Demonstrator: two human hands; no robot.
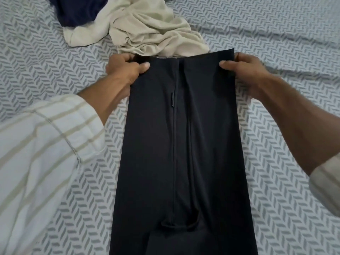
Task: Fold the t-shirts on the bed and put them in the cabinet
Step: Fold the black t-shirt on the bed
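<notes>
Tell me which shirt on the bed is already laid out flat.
The black shirt, gripped at its far corners by the left hand and right hand. The beige shirt and navy shirt lie crumpled beyond it.

This is a bedroom in a home. A bed (276,34) fills the whole frame, spread with a white sheet printed all over with small grey leaf-like marks in a herringbone pattern, and creased here and there. Household laundry lies on it: a crumpled beige t-shirt (147,28) at the upper middle of the frame, a dark navy garment (77,10) bunched at the upper left, and a black t-shirt (184,144) folded into a long strip down the middle. The person bending over the bed wears an everyday white shirt with pale beige stripes, its sleeve (42,153) at the lower left of the frame.
</notes>
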